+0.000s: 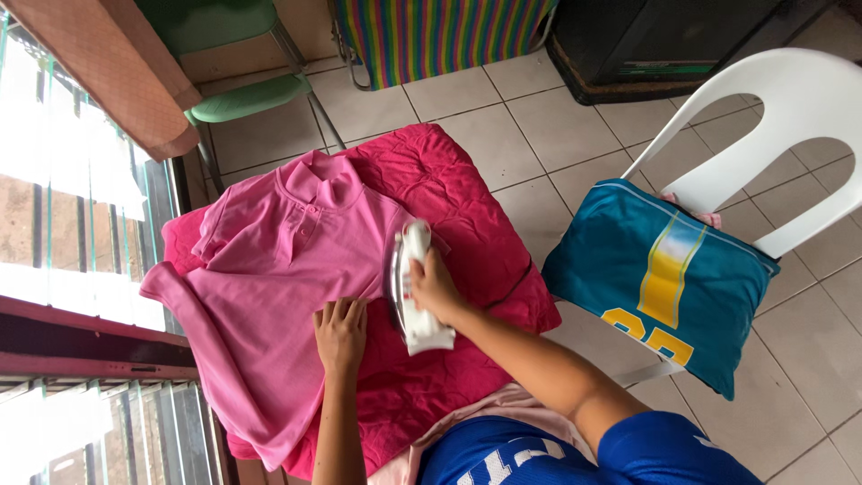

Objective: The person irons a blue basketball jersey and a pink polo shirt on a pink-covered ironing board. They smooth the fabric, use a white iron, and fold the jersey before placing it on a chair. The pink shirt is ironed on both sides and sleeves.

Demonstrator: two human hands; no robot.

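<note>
A pink polo shirt (269, 278) lies spread on a crimson padded cloth (458, 198) on the floor, collar toward the far side. My right hand (434, 286) grips the handle of a white clothes iron (415, 292), which rests at the shirt's right edge. My left hand (340, 332) lies flat on the shirt, fingers spread, just left of the iron.
A white plastic chair (790, 108) at the right holds a folded teal jersey (660, 278) with a yellow stripe. Glass window louvres (81, 216) run along the left. A green chair (242, 90) and a rainbow-striped fabric (440, 36) stand at the back. The floor is tiled.
</note>
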